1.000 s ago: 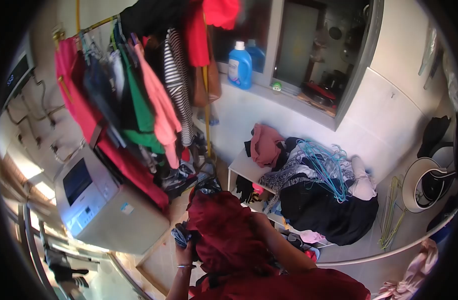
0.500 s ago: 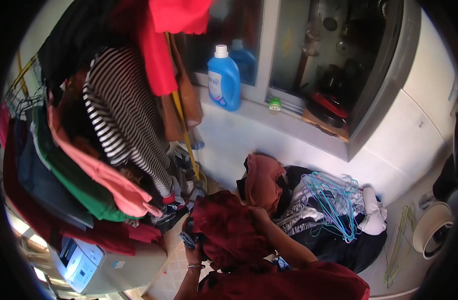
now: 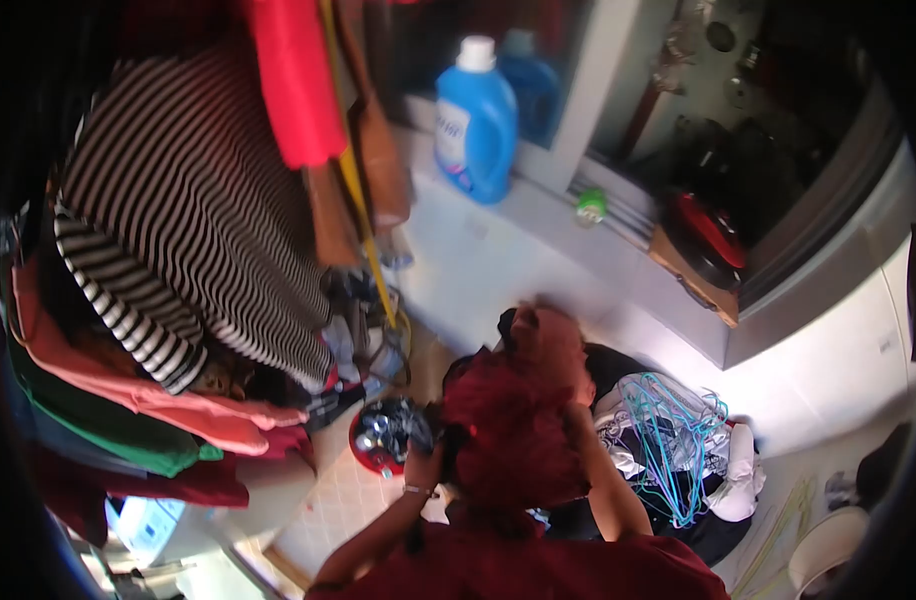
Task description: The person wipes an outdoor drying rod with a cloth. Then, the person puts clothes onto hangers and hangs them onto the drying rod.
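Left hand (image 3: pixel 430 458) and right hand (image 3: pixel 580 422) farther right, astride maroon cloth (image 3: pixel 513 430)

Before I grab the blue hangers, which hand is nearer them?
Right. The right hand is left of the blue hangers; the left hand is farther left, across the dark red cloth.

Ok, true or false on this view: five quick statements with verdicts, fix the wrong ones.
1. The left hand and right hand are at opposite sides of the dark red cloth. True.
2. A bracelet shows on the right wrist. False: the bracelet is on the left wrist.
3. A blue bottle stands upright on the window sill. True.
4. The striped garment lies on the floor. False: the striped garment hangs.
5. Blue hangers lie on the clothes pile. True.
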A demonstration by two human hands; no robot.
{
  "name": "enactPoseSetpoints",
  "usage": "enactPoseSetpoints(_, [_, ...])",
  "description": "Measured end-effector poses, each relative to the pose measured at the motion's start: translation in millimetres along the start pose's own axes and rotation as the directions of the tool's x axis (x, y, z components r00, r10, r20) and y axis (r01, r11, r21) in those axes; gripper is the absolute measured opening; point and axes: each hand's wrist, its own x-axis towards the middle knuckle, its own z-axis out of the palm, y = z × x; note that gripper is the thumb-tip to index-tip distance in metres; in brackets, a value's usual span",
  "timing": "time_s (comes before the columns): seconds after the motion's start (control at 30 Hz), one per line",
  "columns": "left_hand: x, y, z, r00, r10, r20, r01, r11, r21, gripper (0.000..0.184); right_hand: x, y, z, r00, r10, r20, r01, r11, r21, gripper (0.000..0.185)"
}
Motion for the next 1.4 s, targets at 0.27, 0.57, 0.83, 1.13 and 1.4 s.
enactPoseSetpoints(0.27, [5, -12, -18, 0.999, -0.019, 0.033, 0.033, 0.86, -0.509, 0.035, 2, 29, 7, 0.988, -0.116, -0.105, 0.124, 0.99, 0.073, 0.004])
enactPoseSetpoints(0.57, [-64, 33, -129, 0.998, 0.046, -0.032, -0.054, 0.676, -0.735, 0.035, -11, 52, -86, 0.884, 0.197, -0.425, 0.119, 0.782, 0.612, 0.021])
enactPoseSetpoints(0.83, [-157, 29, -188, 0.912, 0.267, -0.311, -0.41, 0.579, -0.705, 0.057, -81, -259, -104, 0.783, -0.62, 0.048, 0.384, 0.543, 0.746, 0.031])
enactPoseSetpoints(1.13, [-387, -79, -282, 0.828, 0.065, -0.557, -0.517, 0.472, -0.714, 0.06, -247, -497, 64, 0.08, -0.916, 0.394, 0.015, 0.396, 0.918, 0.018])
enactPoseSetpoints(1.4, [-584, -147, -268, 0.357, -0.312, -0.88, -0.742, 0.478, -0.47, 0.044, -443, -579, 119, -0.494, -0.752, 0.437, 0.275, 0.341, 0.899, 0.021])
